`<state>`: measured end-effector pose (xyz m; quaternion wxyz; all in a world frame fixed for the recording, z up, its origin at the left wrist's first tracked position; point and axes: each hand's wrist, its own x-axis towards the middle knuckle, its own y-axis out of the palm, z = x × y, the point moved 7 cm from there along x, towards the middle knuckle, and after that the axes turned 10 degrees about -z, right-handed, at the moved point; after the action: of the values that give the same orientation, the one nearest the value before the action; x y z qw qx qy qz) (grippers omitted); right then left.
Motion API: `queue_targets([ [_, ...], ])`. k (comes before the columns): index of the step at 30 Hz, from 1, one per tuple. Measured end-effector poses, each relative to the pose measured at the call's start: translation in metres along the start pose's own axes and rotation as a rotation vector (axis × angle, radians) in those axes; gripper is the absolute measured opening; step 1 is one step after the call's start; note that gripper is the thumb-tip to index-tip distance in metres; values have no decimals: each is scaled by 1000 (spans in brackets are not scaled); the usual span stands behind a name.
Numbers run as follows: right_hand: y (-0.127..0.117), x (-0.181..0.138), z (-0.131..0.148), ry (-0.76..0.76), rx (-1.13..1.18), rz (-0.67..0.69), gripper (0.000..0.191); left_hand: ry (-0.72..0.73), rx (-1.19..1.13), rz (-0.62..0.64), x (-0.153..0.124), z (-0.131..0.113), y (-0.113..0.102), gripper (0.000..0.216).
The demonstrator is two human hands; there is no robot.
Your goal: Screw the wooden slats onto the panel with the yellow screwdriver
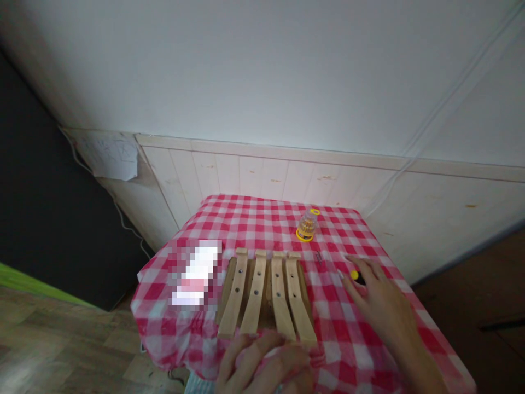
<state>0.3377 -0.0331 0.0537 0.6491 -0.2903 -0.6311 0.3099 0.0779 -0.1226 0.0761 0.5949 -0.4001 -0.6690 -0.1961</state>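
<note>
A wooden board (pixel 268 314) lies on the table with several pale curved wooden strips (pixel 259 284) across it. Screw heads show in most strips; the rightmost strip (pixel 293 282) shows dark holes. My left hand (pixel 264 364) is at the near ends of the strips, fingers apart and slightly bent, partly blurred. To the right, my right hand (pixel 381 298) hovers low over the cloth, thumb and fingers spread. Between its thumb and fingers sits a small yellow-and-black handle (pixel 357 277), partly covered; contact cannot be told. Small thin metal pieces (pixel 319 256), probably screws, lie beside the board.
A clear, yellow-based case of bits (pixel 306 227) stands toward the back of the red checked tablecloth (pixel 254 213). A pixelated bright rectangle (pixel 197 273) lies left of the board. White wall panelling (pixel 262 172) borders the table's far edge; a dark cabinet (pixel 53 180) stands left.
</note>
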Motion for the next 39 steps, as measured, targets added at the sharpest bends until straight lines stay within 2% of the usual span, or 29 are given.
queue_targets([
  [4,38,-3,-14,-15,-63,91,40,29,16,101,24,1,14,31],
  [8,55,-20,-12,-47,-95,78,37,36,7,167,23,6,27,24],
  [13,57,-30,-11,-33,-108,-2,38,6,-27,218,16,11,35,31],
  [16,60,-31,-13,-19,-83,7,37,52,-65,285,14,9,39,34],
  [19,61,-31,-14,-8,-63,29,34,80,-99,297,13,9,40,37],
  [26,57,-29,-10,-23,-58,38,34,64,-138,367,8,10,42,35],
  [30,57,-29,-10,-30,-66,29,35,54,-149,336,13,12,39,33],
  [33,59,-30,-12,-18,-74,36,34,88,-155,357,13,10,40,31],
  [37,60,-30,-12,-12,-85,48,33,24,-161,265,13,12,37,32],
  [39,60,-30,-12,-11,-85,45,32,27,-161,257,13,10,37,33],
])
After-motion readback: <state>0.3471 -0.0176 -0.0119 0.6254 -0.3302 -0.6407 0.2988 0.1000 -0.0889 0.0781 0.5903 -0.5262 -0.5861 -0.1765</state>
